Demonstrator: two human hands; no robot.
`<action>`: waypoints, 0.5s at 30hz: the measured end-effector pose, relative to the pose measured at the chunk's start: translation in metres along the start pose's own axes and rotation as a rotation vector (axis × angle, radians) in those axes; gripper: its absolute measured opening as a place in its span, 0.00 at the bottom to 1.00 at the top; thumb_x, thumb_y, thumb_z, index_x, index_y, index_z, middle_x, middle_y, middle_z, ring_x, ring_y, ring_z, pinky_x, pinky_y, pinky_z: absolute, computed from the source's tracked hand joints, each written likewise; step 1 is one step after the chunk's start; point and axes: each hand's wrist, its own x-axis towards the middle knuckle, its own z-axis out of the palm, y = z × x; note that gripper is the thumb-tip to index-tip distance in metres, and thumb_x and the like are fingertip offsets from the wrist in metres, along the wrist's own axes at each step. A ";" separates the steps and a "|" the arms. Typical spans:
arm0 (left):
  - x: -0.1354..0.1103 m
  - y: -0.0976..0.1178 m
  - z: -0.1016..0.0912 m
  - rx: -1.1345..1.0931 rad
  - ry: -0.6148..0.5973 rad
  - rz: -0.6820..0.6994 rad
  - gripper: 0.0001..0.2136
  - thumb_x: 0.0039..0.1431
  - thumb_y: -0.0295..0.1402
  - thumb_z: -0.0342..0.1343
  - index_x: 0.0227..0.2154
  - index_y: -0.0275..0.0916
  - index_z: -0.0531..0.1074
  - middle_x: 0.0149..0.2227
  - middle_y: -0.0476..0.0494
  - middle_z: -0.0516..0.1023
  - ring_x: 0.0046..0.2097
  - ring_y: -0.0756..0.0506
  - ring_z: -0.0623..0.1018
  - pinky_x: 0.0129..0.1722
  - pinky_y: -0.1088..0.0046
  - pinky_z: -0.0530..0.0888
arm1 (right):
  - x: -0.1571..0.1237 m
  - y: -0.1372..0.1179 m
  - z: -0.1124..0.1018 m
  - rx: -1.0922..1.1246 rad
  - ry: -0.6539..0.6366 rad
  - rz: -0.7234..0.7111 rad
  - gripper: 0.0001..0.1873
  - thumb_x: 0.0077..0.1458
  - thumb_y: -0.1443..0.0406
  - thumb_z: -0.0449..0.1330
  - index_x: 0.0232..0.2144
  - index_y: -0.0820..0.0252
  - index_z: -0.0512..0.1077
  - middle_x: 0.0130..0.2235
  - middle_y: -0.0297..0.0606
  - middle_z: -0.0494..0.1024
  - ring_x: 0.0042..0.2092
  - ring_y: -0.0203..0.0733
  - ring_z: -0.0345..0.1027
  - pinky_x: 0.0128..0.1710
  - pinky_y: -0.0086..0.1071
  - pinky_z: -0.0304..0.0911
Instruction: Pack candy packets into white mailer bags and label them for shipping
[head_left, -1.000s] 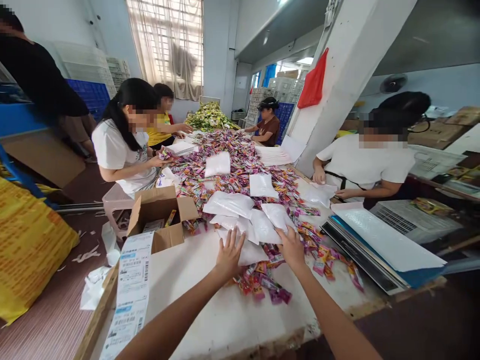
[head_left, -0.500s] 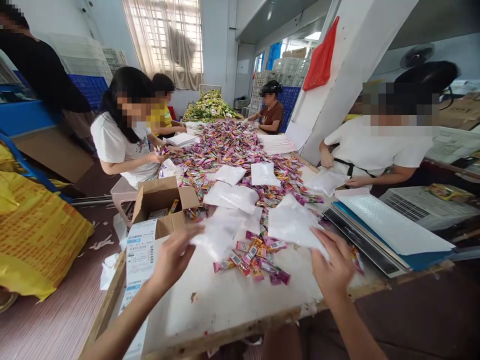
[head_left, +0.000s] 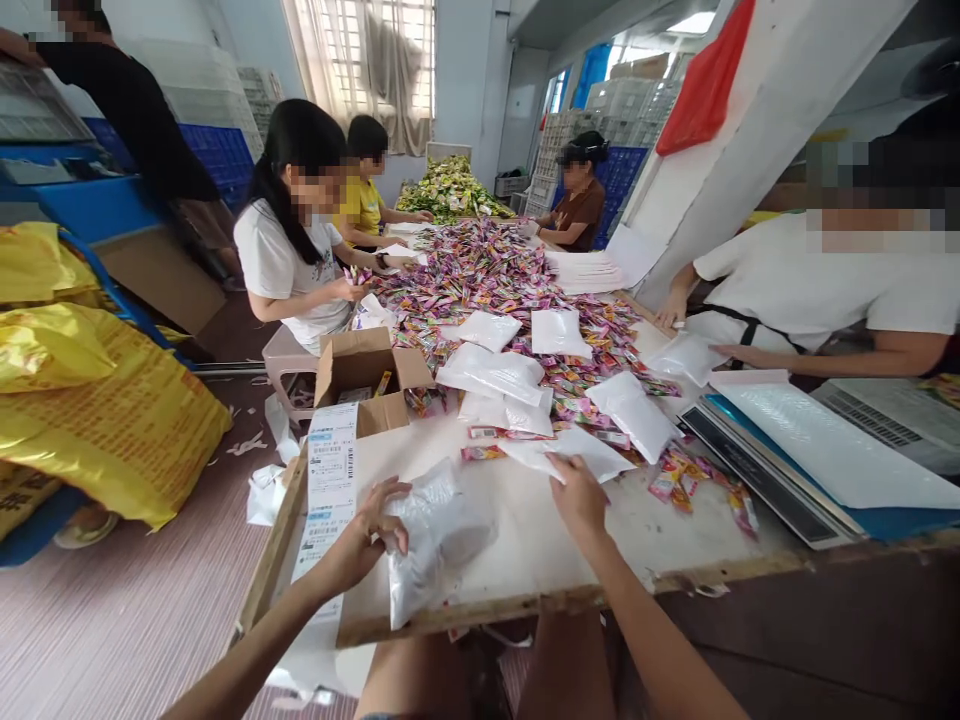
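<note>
My left hand (head_left: pixel 371 532) is at the left edge of a filled white mailing bag (head_left: pixel 446 525) lying near the table's front edge. Its fingers are curled but apart, and the fingertips touch the bag's side. My right hand (head_left: pixel 583 498) has its fingers closed on the near edge of a flatter white mailing bag (head_left: pixel 592 452); the thumb is hidden. Small wrapped snack packets (head_left: pixel 484 452) lie beside that bag's left end. Behind it are a plump white bag (head_left: pixel 634 412) and a stack of filled white bags (head_left: pixel 491 372).
A strip of printed labels (head_left: pixel 330 475) runs along the table's left edge beside an open carton (head_left: pixel 360 365). A large packet heap (head_left: pixel 480 265) covers the table's middle. At right are a flat black-and-silver device (head_left: pixel 769 480) and white sheets (head_left: pixel 825 430). Co-workers sit along both sides.
My left hand and its white bag have come down toward the table's front edge. My right hand has moved left onto a flatter bag; the plump bag it held lies farther back. The view has shifted.
</note>
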 end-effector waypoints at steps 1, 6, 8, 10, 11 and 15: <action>-0.001 -0.002 -0.002 0.011 -0.021 -0.010 0.22 0.43 0.12 0.45 0.24 0.44 0.78 0.60 0.47 0.66 0.66 0.41 0.57 0.63 0.49 0.53 | -0.002 -0.002 -0.009 -0.004 0.085 0.016 0.23 0.54 0.69 0.49 0.50 0.59 0.72 0.38 0.41 0.72 0.39 0.43 0.67 0.36 0.31 0.62; -0.002 0.000 0.013 0.127 0.001 -0.093 0.24 0.49 0.13 0.39 0.34 0.41 0.78 0.59 0.41 0.69 0.65 0.41 0.59 0.63 0.49 0.53 | -0.086 -0.049 -0.026 0.089 0.174 -0.036 0.25 0.55 0.66 0.49 0.55 0.53 0.67 0.39 0.42 0.70 0.36 0.44 0.68 0.34 0.33 0.63; -0.002 0.005 0.031 0.172 0.034 -0.117 0.21 0.55 0.22 0.46 0.51 0.37 0.70 0.63 0.32 0.62 0.66 0.35 0.54 0.62 0.44 0.52 | -0.118 -0.074 -0.018 0.145 -0.026 -0.139 0.28 0.55 0.64 0.52 0.59 0.54 0.62 0.41 0.44 0.71 0.39 0.47 0.68 0.37 0.36 0.65; -0.003 0.009 0.049 0.197 0.040 -0.112 0.30 0.52 0.30 0.56 0.60 0.38 0.59 0.65 0.29 0.55 0.66 0.31 0.48 0.61 0.39 0.47 | -0.132 -0.087 -0.010 0.161 -0.154 -0.208 0.33 0.54 0.57 0.56 0.61 0.56 0.58 0.46 0.47 0.70 0.46 0.52 0.66 0.43 0.42 0.65; -0.005 0.011 0.055 0.200 0.038 -0.104 0.34 0.50 0.31 0.59 0.61 0.40 0.57 0.66 0.30 0.54 0.67 0.30 0.47 0.61 0.38 0.45 | -0.133 -0.088 -0.007 0.146 -0.172 -0.221 0.35 0.54 0.54 0.56 0.62 0.56 0.56 0.50 0.48 0.69 0.50 0.54 0.64 0.47 0.44 0.64; -0.022 0.016 0.049 0.145 0.052 -0.076 0.29 0.53 0.32 0.58 0.59 0.48 0.60 0.64 0.41 0.60 0.66 0.40 0.54 0.64 0.51 0.51 | -0.114 -0.074 0.006 0.027 -0.147 -0.285 0.31 0.60 0.53 0.49 0.63 0.53 0.53 0.63 0.44 0.57 0.64 0.54 0.46 0.60 0.53 0.46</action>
